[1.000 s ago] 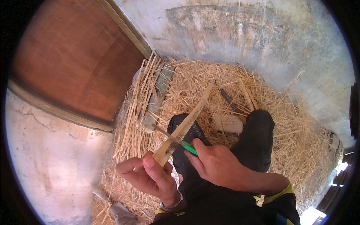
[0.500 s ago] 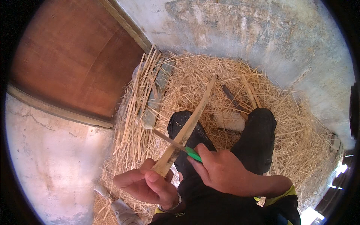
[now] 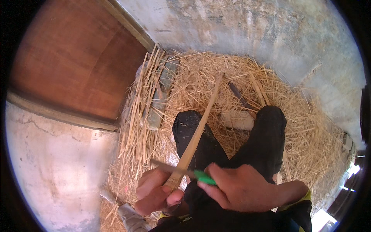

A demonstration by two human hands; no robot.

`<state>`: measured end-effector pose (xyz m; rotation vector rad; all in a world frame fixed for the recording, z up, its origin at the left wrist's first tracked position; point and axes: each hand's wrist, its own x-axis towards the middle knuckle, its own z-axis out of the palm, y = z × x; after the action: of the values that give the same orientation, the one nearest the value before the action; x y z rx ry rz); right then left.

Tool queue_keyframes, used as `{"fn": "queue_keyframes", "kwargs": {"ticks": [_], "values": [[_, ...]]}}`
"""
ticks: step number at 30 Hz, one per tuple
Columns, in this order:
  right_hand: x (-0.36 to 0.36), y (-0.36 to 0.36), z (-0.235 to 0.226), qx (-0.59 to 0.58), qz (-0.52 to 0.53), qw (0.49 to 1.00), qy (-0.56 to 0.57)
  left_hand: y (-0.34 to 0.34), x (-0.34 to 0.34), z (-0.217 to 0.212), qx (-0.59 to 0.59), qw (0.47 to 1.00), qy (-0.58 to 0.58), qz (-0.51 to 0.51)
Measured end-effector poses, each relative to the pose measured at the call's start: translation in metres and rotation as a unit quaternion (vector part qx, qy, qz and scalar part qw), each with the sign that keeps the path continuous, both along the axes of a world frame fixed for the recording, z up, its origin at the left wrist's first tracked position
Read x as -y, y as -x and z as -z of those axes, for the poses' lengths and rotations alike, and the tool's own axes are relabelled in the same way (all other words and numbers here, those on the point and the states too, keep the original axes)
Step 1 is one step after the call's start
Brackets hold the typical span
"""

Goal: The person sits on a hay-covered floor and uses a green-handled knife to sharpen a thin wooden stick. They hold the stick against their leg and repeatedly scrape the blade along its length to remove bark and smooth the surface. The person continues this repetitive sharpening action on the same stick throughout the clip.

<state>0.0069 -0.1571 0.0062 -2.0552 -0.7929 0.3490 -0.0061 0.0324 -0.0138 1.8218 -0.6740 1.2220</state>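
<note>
My left hand [image 3: 154, 193] is closed round the near end of a long, pale strip of split bamboo [image 3: 200, 127]. The strip slants away over my left knee, its far tip above the shavings. In my right hand [image 3: 243, 189] is a green-handled knife [image 3: 205, 177], gripped by its handle. Its blade points left and crosses the bamboo just ahead of my left fingers, smeared by motion. Which way the cutting edge faces is not clear.
Pale shavings [image 3: 309, 135] cover the floor round my dark-trousered legs [image 3: 264, 133]. A bundle of thin strips [image 3: 139, 100] lies left, beside a brown door panel [image 3: 77, 58]. Beyond my knees are a dark blade-like piece [image 3: 239, 94] and a pale block [image 3: 237, 120].
The knife has come down the bamboo toward my left hand. My left hand has shifted right and lower, and its grip now wraps over the strip, which shows a narrower side.
</note>
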Motion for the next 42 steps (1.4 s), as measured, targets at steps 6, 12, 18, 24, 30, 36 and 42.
{"fn": "queue_keyframes", "kwargs": {"ticks": [6,12,18,24,30,36,42], "values": [[-0.002,-0.001,0.002,0.042,0.016,0.999,0.029,0.001,0.0,-0.005,0.005,1.0,0.008,0.007],[-0.004,-0.005,0.002,0.053,0.02,0.995,0.085,-0.005,-0.001,-0.005,0.013,0.997,0.015,-0.072],[0.008,-0.043,0.08,0.105,0.151,0.972,0.146,0.002,-0.014,-0.005,-0.022,0.999,-0.002,0.023],[0.004,-0.003,0.001,0.019,0.055,0.998,-0.029,-0.005,0.001,-0.002,0.034,0.996,0.072,0.048],[-0.004,-0.012,0.031,0.155,0.063,0.985,0.035,-0.005,-0.011,-0.005,-0.028,0.998,0.014,0.06],[-0.002,-0.024,0.046,0.144,0.088,0.98,0.109,-0.002,-0.014,-0.01,-0.055,0.998,0.032,0.01],[-0.006,-0.003,-0.003,0.083,0.002,0.996,0.02,-0.006,-0.016,0.0,-0.013,0.998,0.044,0.05]]}}
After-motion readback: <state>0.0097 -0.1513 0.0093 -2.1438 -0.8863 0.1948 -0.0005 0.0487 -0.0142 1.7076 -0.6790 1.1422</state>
